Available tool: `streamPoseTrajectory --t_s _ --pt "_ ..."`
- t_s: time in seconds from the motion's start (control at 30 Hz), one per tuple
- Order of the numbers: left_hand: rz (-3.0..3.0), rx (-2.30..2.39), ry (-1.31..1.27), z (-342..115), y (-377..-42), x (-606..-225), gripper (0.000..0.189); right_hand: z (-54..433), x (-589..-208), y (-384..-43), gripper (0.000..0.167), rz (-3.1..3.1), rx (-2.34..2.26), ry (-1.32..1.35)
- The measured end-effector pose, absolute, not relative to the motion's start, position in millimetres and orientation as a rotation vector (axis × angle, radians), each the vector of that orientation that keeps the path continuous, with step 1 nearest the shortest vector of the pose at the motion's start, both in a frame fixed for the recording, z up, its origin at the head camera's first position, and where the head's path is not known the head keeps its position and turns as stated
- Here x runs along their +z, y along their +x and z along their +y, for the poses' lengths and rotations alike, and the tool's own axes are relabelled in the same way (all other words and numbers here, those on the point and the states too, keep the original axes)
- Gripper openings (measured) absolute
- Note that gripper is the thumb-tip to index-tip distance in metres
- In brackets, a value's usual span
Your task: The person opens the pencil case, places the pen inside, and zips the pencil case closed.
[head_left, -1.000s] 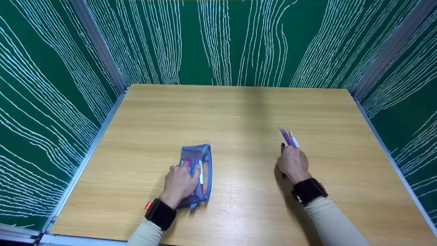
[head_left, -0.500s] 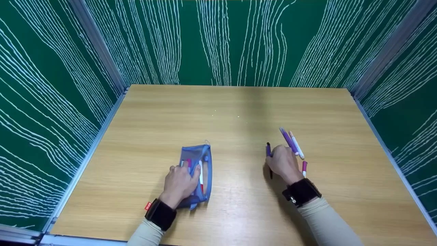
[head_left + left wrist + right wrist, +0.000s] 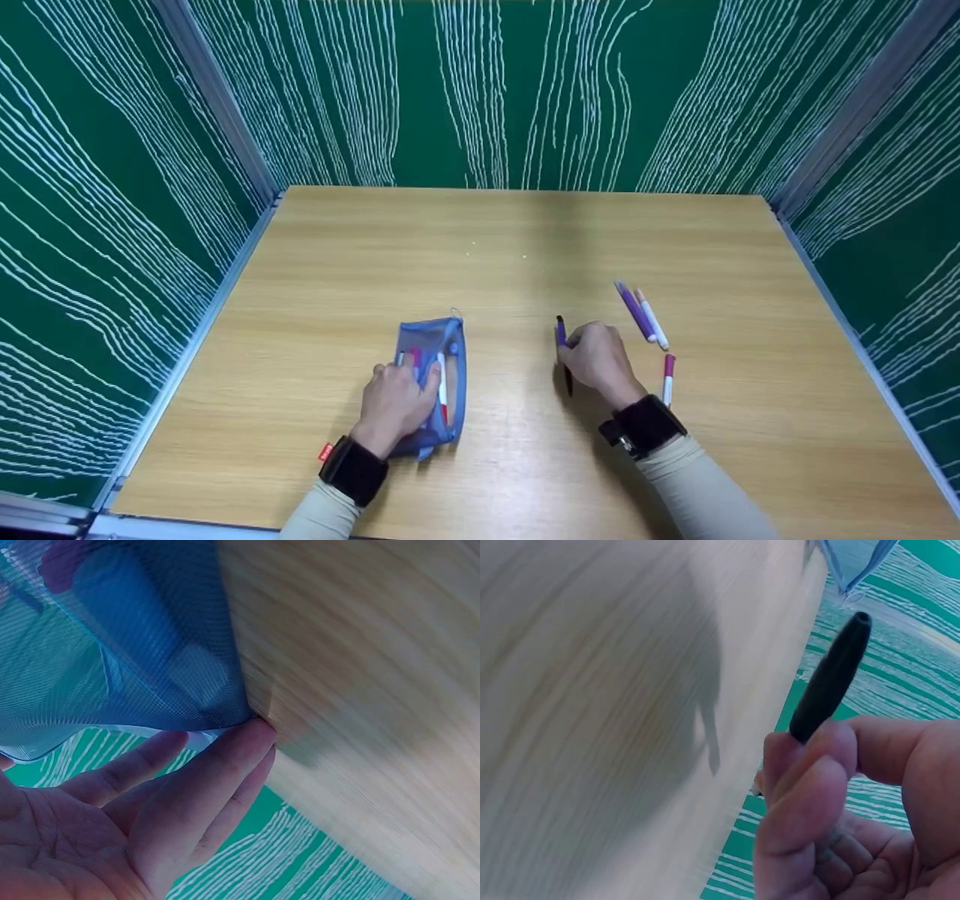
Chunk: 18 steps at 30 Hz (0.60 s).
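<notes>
Wearing pale sleeves (image 3: 697,487) and black wristbands (image 3: 352,471), a person has both hands over the wooden desk (image 3: 510,465). The left hand (image 3: 397,401) rests on a blue mesh pouch (image 3: 460,382) lying on the near half, left of centre; its fingers are spread and mostly straight, one fingertip at the pouch's edge. Inside the pouch, a white marker with a red end (image 3: 442,382) shows at the opening, near a pink item (image 3: 416,357). Over on the right, a magenta-capped marker (image 3: 669,373) lies beside the right wrist. The right hand (image 3: 598,358) pinches a purple-and-black pen (image 3: 561,334) between thumb and fingers, a dark tapered end sticking out; whether the pen touches the desk I cannot tell. Just beyond, a purple marker (image 3: 636,313) and a white marker (image 3: 652,321) lie side by side. Farther back come pale specks (image 3: 524,256), then green panels (image 3: 420,75) with wavy white lines, joined by metal posts (image 3: 217,97).
</notes>
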State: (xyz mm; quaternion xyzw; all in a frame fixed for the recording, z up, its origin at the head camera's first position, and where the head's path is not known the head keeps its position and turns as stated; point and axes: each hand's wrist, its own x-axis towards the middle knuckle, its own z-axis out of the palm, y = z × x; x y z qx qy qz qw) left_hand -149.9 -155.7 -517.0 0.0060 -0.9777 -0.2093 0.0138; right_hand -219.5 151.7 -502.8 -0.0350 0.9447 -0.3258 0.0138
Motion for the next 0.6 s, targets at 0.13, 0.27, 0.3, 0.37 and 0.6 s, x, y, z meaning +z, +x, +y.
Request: streamPoseTrajectory --t_s 0.13,0.27,0.3,0.37,0.6 --pt "-3.047 -0.654 0.020 -156 -150 -517 0.066 141 -501 -218 0.011 2.935 -1.058 -0.122" --pt "-3.039 -0.654 0.016 -156 -150 -517 0.066 130 -501 -216 0.011 2.936 -1.075 -0.149" --pt "-3.033 -0.654 0.016 -155 -150 -517 0.066 127 -501 -216 0.010 2.941 -1.069 -0.157" --pt "-3.021 -0.652 0.014 -155 -149 -517 0.066 122 -502 -215 0.011 2.956 -1.055 -0.177" --pt "-3.004 -0.657 0.012 -156 -149 -517 0.065 105 -501 -212 0.010 2.912 -1.089 -0.166"
